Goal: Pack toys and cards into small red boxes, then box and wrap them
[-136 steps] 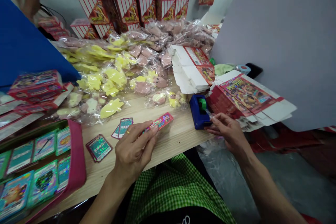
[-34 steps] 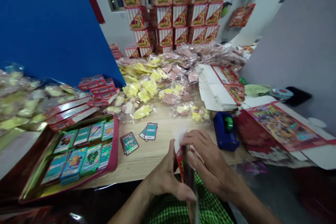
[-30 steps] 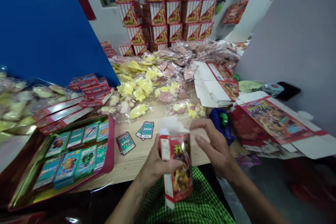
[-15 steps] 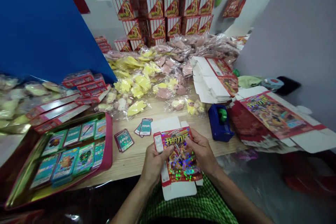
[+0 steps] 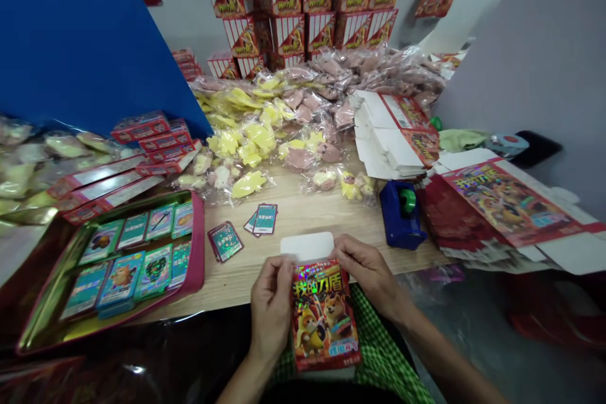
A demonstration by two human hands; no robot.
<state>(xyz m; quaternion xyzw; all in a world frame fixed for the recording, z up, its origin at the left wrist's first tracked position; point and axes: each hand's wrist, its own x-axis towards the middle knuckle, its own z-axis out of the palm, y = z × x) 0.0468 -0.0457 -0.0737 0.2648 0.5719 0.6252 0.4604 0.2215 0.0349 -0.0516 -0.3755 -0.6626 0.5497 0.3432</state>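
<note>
Head view: the left hand (image 5: 271, 309) pinches the left edge of a printed red card carton (image 5: 324, 315) in a narrow grip, and the right hand (image 5: 372, 278) narrowly holds its upper right corner beside the white top flap (image 5: 307, 246), with the carton over green checked cloth (image 5: 379, 353), down and left of a blue tape dispenser (image 5: 398, 214). Holographic cards (image 5: 226, 241) and a pink-rimmed tin tray (image 5: 199, 252) lie further left of the dispenser. Risk: too hard a squeeze could crease the flap or thin card, and a slack finger could drop the carton.
</note>
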